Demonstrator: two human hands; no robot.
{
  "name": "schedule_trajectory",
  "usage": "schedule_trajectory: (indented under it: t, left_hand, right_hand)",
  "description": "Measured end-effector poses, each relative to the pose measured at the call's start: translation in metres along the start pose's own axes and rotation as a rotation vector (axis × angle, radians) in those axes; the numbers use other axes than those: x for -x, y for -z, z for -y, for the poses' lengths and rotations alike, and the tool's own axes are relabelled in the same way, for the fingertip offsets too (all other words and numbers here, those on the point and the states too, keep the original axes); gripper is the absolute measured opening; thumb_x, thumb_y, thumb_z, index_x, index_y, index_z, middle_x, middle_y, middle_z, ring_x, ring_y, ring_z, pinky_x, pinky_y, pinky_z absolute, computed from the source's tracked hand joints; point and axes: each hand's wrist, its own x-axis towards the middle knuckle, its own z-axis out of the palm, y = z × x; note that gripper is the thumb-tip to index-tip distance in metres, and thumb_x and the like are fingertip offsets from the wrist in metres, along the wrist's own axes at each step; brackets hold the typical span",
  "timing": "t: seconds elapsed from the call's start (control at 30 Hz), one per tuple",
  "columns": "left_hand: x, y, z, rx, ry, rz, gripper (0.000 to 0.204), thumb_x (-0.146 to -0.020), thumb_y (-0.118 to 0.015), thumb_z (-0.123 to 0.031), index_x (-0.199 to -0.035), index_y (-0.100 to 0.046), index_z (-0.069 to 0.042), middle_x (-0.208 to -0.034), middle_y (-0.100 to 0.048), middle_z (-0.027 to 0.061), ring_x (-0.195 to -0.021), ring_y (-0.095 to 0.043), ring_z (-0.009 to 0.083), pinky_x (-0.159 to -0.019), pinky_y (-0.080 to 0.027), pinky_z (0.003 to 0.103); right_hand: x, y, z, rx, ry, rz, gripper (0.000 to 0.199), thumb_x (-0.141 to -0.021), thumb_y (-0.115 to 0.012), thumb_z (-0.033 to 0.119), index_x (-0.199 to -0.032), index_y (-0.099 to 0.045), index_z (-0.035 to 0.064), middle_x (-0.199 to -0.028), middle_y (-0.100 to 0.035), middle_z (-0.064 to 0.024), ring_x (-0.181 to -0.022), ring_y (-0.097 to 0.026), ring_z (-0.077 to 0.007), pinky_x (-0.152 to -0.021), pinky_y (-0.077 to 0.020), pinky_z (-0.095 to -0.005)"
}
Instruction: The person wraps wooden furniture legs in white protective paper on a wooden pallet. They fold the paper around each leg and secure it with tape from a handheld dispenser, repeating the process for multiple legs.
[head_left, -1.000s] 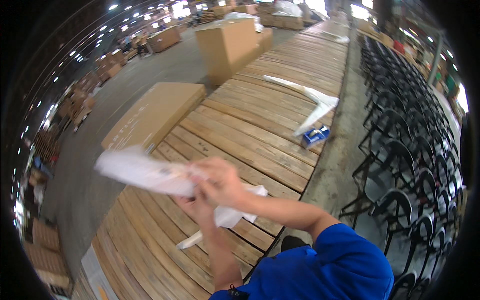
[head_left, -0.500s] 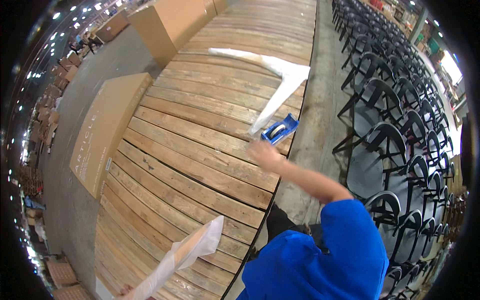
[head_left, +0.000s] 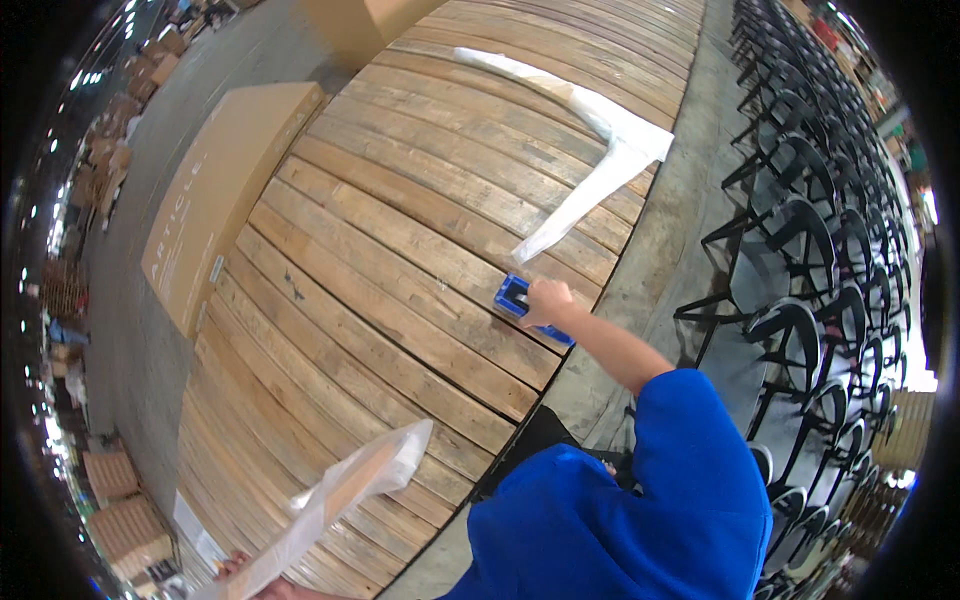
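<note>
My right hand (head_left: pixel 550 302) is closed over a blue tape dispenser (head_left: pixel 511 291) on the slatted wooden table. The hand hides the dispenser's middle and most of its tape roll. At the lower left my left hand (head_left: pixel 236 568) grips a long wooden piece (head_left: pixel 362 480) in translucent white wrapping, held at a slant above the slats; its lower end is cut off by the picture's edge. Beyond the dispenser lies an angled, V-shaped piece in white wrapping (head_left: pixel 622 130), one arm pointing toward my right hand.
The slatted wooden table (head_left: pixel 400 250) stretches away from me. A large flat cardboard box (head_left: pixel 225 190) leans along its left side, with another carton (head_left: pixel 365 25) farther back. Rows of black chairs (head_left: pixel 770 260) stand on the concrete floor to the right. Stacked cartons (head_left: pixel 125 500) are at far left.
My right hand has come down onto the tape dispenser, which now lies closer to me and turned. My left hand still holds the wrapped piece. The whole view has shifted.
</note>
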Motion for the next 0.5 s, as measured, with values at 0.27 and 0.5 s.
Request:
schedule_trajectory:
  t: [0.27, 0.5]
  left_hand:
    - [0.013, 0.001, -0.012, -0.104, -0.068, 0.251, 0.078, -0.081, -0.079, -0.048, -0.135, -0.044, -0.002, -0.121, -0.055, 0.0062, -0.106, -0.052, 0.0264, -0.104, -0.031, 0.047]
    - [0.019, -0.018, -0.009, -0.148, -0.087, 0.155, 0.070, -0.078, -0.081, -0.052, -0.121, -0.049, -0.007, -0.107, -0.052, 0.0002, -0.099, -0.049, 0.0213, -0.094, -0.034, 0.042]
  right_hand:
    - [0.071, 0.040, 0.032, -0.362, 0.099, 0.275, 0.063, -0.075, -0.075, 0.063, -0.097, -0.077, 0.0045, -0.096, -0.075, -0.0106, -0.090, -0.072, -0.0242, -0.078, -0.0549, -0.0394]
    - [0.061, -0.035, -0.004, -0.860, -0.038, 0.432, 0.036, -0.091, -0.070, 0.040, -0.091, -0.078, 0.0051, -0.088, -0.075, -0.0056, -0.081, -0.066, -0.0159, -0.078, -0.0506, -0.0311]
